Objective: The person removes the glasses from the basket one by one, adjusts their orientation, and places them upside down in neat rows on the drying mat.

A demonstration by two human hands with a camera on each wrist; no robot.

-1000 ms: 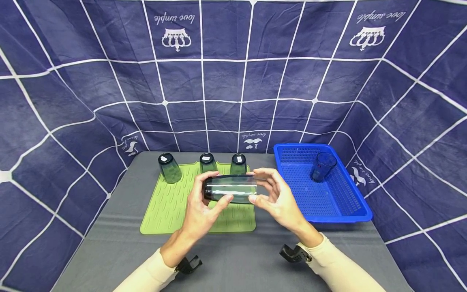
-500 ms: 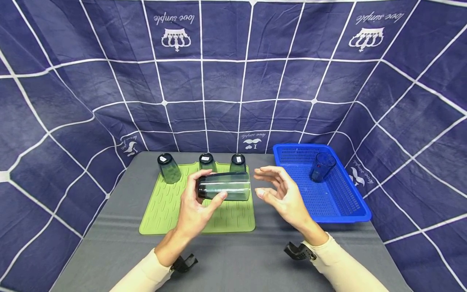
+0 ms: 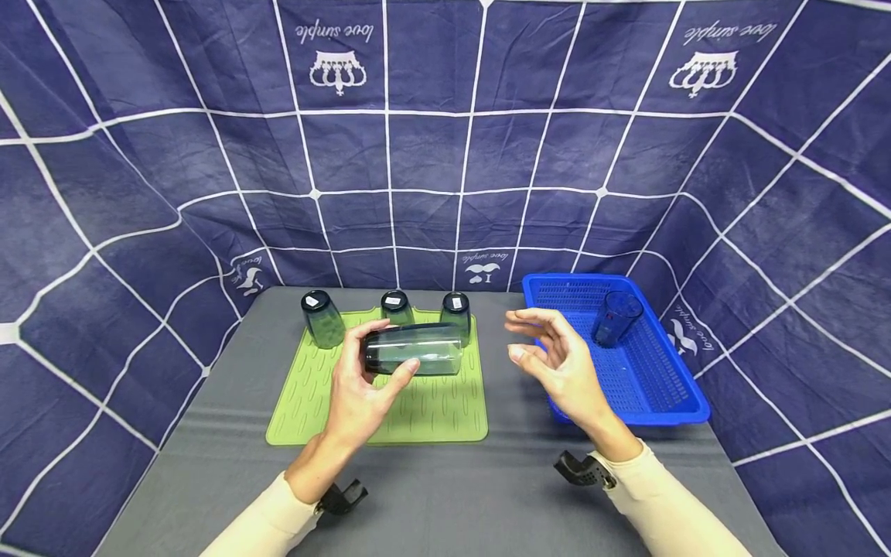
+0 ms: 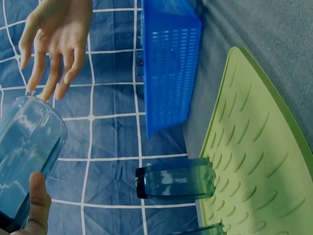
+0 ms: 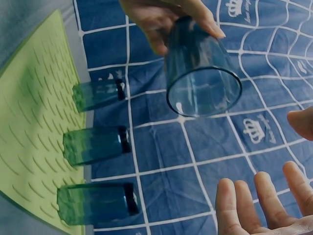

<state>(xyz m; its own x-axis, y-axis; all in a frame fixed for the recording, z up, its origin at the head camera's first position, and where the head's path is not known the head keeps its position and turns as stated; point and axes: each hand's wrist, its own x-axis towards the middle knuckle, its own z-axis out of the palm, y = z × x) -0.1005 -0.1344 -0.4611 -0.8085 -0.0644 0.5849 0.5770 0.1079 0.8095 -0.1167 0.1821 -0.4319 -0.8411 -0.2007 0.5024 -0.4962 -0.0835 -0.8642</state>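
Note:
My left hand [image 3: 362, 387] grips a tinted drinking glass [image 3: 425, 350] near its dark base. The glass lies sideways in the air above the green drying mat [image 3: 445, 418], its mouth toward the right. In the right wrist view the rim of the held glass [image 5: 205, 93] faces the camera. To the right of that rim, apart from it, hovers my right hand [image 3: 567, 371], fingers loosely bent and holding nothing. Three similar glasses stand upside down along the mat's far side: a left glass [image 3: 324, 321], a middle glass [image 3: 397, 308] and a right glass [image 3: 455, 311].
A blue plastic basket [image 3: 685, 387] sits on the grey table [image 3: 445, 495] at the right. One blue glass [image 3: 616, 319] leans inside it near the far right corner. Dark blue gridded cloth [image 3: 418, 155] hangs behind and at both sides.
The right hand has let go of the glass's mouth end and drawn away to the right. Still in the left hand, the glass has shifted left and slightly up in the head view.

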